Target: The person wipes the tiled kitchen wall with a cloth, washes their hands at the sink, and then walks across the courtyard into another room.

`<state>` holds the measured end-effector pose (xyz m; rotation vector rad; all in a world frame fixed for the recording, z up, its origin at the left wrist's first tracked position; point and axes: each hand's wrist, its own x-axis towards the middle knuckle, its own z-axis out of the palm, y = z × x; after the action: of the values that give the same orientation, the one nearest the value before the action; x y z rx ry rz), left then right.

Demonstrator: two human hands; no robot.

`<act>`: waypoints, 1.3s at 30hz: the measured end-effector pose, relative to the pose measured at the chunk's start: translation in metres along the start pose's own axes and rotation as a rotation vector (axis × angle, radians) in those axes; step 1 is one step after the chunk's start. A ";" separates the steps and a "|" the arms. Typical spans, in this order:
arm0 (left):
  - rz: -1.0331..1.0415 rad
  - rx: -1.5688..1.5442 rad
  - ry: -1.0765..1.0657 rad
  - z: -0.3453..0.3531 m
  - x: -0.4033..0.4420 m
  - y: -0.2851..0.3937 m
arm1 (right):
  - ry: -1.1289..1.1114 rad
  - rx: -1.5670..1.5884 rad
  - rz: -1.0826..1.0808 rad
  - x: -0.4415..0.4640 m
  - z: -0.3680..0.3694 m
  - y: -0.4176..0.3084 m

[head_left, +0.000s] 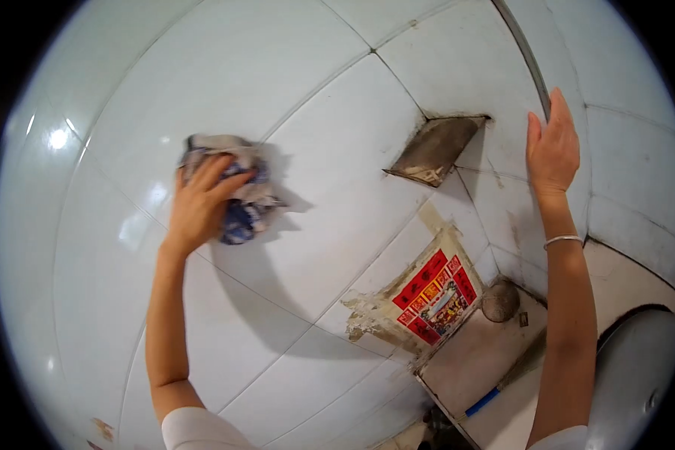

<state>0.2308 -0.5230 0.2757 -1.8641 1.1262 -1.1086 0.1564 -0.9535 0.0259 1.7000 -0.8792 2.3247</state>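
Observation:
My left hand [196, 201] presses a crumpled cloth [240, 217], patterned in blue and greyish beige, against the white tiled wall [315, 172]. Its fingers spread over the cloth, which is slightly blurred. My right hand [553, 150] lies against the wall on the right, fingers stretched upward and thumb apart. A thin dark strip [529, 60] comes down from above and meets this hand between thumb and fingers. What lies under the palm is hidden. A bracelet [562, 240] circles the right wrist.
A small grimy corner shelf [439, 150] juts from the wall between my hands. Below it are a red printed poster [436, 296], a ledge [457, 364], a round brownish object [500, 301] and a blue-handled tool [481, 403]. A grey rounded metal surface [641, 375] stands lower right.

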 end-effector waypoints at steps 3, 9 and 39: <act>-0.248 0.164 0.119 -0.013 -0.023 -0.064 | -0.063 -0.017 0.037 -0.003 -0.001 -0.001; -0.302 0.356 0.433 0.005 0.064 -0.101 | -0.113 -0.055 0.063 -0.003 0.000 -0.004; -0.096 0.136 -0.013 -0.021 -0.064 -0.034 | -0.104 -0.003 0.064 -0.003 -0.002 -0.005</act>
<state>0.2062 -0.4537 0.2936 -1.8323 0.9382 -1.1944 0.1576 -0.9474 0.0246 1.8318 -0.9692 2.2910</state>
